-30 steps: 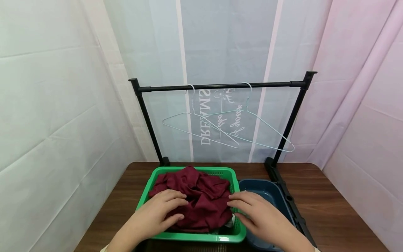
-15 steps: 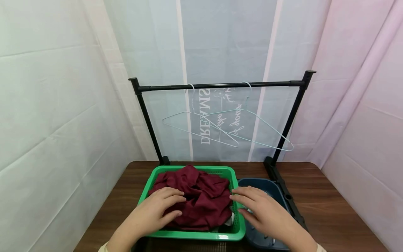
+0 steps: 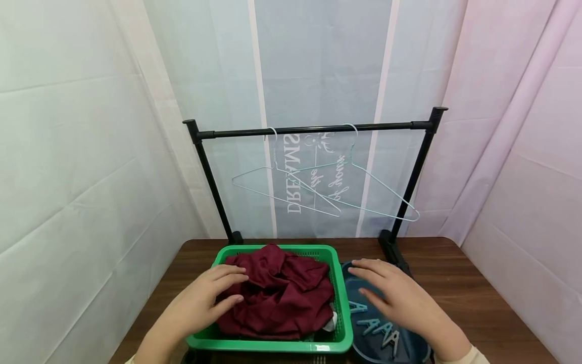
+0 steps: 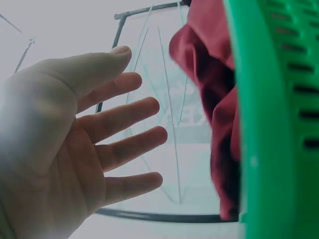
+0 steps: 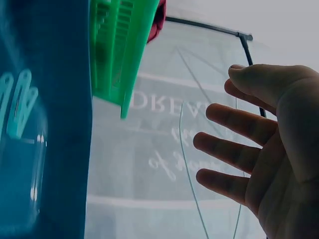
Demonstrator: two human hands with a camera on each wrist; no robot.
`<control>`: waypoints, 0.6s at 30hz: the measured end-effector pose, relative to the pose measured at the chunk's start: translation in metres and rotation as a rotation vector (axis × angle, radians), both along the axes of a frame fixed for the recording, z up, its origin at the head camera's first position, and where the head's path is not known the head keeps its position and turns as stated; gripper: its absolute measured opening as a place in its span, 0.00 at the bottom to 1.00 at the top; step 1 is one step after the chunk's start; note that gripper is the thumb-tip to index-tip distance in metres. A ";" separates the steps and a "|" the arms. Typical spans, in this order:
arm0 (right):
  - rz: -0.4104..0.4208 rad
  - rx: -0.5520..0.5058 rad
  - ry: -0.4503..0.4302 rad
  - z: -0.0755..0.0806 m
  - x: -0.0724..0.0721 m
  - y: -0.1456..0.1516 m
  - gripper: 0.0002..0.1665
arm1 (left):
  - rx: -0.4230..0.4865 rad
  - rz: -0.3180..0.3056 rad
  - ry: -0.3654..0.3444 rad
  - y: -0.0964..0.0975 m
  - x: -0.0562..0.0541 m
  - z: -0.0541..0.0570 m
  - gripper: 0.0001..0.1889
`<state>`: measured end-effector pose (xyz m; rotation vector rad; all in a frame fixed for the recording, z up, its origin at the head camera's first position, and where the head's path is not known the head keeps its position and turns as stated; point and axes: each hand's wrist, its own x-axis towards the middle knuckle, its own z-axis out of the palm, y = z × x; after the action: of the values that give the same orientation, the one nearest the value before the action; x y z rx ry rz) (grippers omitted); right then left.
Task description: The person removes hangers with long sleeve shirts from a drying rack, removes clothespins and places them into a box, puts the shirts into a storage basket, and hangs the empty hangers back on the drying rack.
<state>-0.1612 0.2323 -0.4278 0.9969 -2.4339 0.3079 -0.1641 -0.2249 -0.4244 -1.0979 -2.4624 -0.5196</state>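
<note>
A crumpled dark red cloth (image 3: 286,298) fills much of the green basket (image 3: 261,345) in the head view. Over the basket's left side hovers my left hand (image 3: 200,303), fingers spread and relaxed; the left wrist view shows nothing held in this hand (image 4: 79,134). My right hand (image 3: 400,293) is above the dark blue tub (image 3: 409,349), and the right wrist view shows its palm bare and fingers loose. Several light blue clothespins (image 3: 384,328) lie in the tub. A bit of white fabric (image 3: 331,323) peeks out beside the red cloth.
Behind the basket, a black rack (image 3: 313,129) stands on the brown wooden table (image 3: 464,288). Two thin wire hangers, one on the left (image 3: 286,201) and one on the right (image 3: 382,182), hang from its bar. Pale curtains (image 3: 91,177) surround the table.
Both hands have moved apart, the left one leftward off the cloth, the right one rightward over the tub. More clothespins show in the tub. The head view has shifted slightly.
</note>
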 end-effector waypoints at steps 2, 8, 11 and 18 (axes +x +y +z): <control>-0.015 -0.005 0.012 0.001 -0.003 0.007 0.37 | 0.011 0.010 0.017 -0.005 -0.002 0.002 0.20; -0.074 -0.013 0.041 0.004 -0.008 0.029 0.38 | 0.032 0.081 0.068 -0.019 -0.006 0.005 0.24; -0.098 -0.031 0.042 0.006 -0.009 0.038 0.38 | 0.026 0.124 0.071 -0.027 -0.009 0.007 0.24; -0.094 -0.079 0.064 0.009 -0.014 0.060 0.36 | 0.022 0.173 0.060 -0.045 -0.018 0.006 0.22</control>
<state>-0.1754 0.2926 -0.4192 0.8429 -2.3834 0.3317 -0.1822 -0.2699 -0.4184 -0.8687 -2.4638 -0.4525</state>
